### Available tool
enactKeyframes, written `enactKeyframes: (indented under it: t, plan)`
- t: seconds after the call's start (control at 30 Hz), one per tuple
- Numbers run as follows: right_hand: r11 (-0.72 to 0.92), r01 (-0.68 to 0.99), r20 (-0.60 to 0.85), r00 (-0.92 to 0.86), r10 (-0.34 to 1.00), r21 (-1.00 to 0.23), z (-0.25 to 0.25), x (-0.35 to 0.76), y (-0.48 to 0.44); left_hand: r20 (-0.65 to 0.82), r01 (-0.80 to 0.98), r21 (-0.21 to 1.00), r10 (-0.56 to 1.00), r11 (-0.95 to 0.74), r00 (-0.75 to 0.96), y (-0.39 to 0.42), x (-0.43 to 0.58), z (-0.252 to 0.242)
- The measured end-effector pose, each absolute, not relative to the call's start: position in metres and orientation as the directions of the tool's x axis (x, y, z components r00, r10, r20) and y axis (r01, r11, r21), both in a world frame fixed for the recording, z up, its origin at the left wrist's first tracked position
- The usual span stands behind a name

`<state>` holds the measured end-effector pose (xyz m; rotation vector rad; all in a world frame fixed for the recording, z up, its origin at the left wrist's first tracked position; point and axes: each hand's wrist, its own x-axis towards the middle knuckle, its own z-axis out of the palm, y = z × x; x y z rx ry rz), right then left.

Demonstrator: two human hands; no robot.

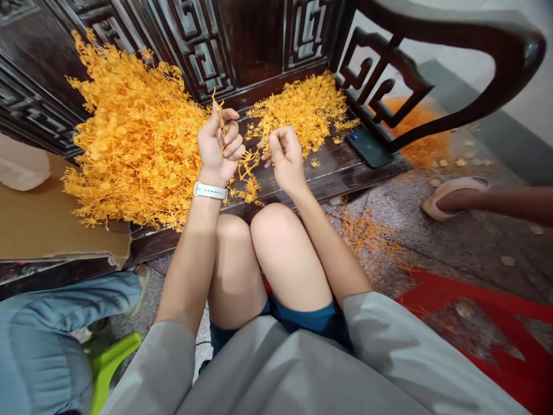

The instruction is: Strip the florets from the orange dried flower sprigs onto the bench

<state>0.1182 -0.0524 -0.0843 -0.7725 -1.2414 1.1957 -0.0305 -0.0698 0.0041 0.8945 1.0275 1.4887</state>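
Note:
My left hand (221,141), with a pale watch strap (210,191) at its wrist, is closed around a thin orange plastic sprig (221,118) whose stem sticks up past the fingers. Just to the right, my right hand (286,157) is pinched shut; a bit of orange shows at its fingertips, too small to name. A large heap of orange plastic sprigs (142,144) lies left of my left hand. Behind my right hand spreads a lower pile of short orange pieces (306,109). Between my hands, a few loose branched sprigs (248,181) lie on the dark wooden bench (276,183).
A phone (369,147) lies by the bench's carved armrest (389,92). Cardboard (56,219) covers the left end. Orange scraps (367,236) litter the floor. One person's jeans (64,317) and a green stool (110,369) are at left; another person's foot (449,199) at right.

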Motion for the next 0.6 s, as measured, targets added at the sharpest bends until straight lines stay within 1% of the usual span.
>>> enactKeyframes:
  t: [0.07,0.13,0.2,0.27,0.37,0.43,0.5,0.6]
  plan:
    - [0.211,-0.305,0.261,-0.134,0.956,-0.929,-0.08,0.115,-0.059,0.012,-0.365,0.929,0.99,-0.063,-0.139,-0.069,-0.029,0.004]
    - [0.19,-0.32,0.26,-0.194,0.946,-0.928,-0.076,0.114,-0.068,0.003,-0.378,0.925,0.993,-0.048,-0.119,-0.069,-0.026,0.004]
    - [0.213,-0.282,0.287,-0.253,0.924,-0.935,-0.073,0.114,-0.074,-0.003,-0.379,0.925,0.995,-0.036,-0.102,-0.068,-0.023,0.004]
    - [0.257,-0.233,0.316,-0.274,0.908,-0.938,-0.073,0.115,-0.077,0.005,-0.39,0.92,0.996,-0.038,-0.086,-0.067,-0.02,0.004]
    - [0.249,-0.232,0.298,-0.206,0.932,-0.94,-0.076,0.119,-0.075,0.007,-0.363,0.931,0.997,-0.036,-0.08,-0.067,-0.018,0.002]
    - [0.196,-0.284,0.237,-0.118,0.964,-0.939,-0.078,0.123,-0.072,0.002,-0.278,0.96,0.994,-0.032,-0.106,-0.066,-0.016,-0.002]
    - [0.142,-0.347,0.172,-0.055,0.984,-0.927,-0.077,0.129,-0.071,0.033,-0.183,0.982,0.992,-0.055,-0.125,-0.067,-0.013,-0.009]
    - [0.1,-0.434,0.125,-0.03,0.992,-0.895,-0.076,0.14,-0.072,0.098,-0.06,0.993,0.993,-0.101,-0.058,-0.067,-0.008,-0.015]
